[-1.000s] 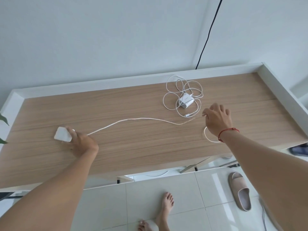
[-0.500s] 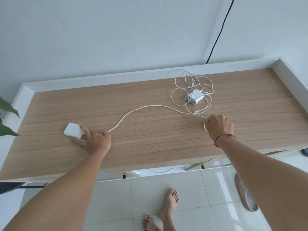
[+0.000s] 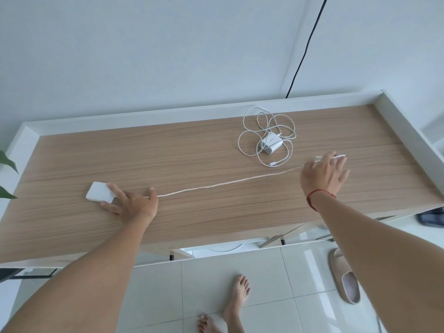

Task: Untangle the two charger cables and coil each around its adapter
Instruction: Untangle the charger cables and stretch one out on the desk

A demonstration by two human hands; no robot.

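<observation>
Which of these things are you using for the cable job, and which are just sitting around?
For the job:
flat white adapter under the left hand
long cable stretched across to the right hand
second adapter inside its loose cable loops

Just lying about:
slipper on the floor
plant leaves
black wire on the wall

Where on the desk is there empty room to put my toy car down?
Bare wood lies between the left hand and the loose cable pile, behind the stretched cable. The front strip before that cable is bare too. It is crowded around the pile and the right hand.
</observation>
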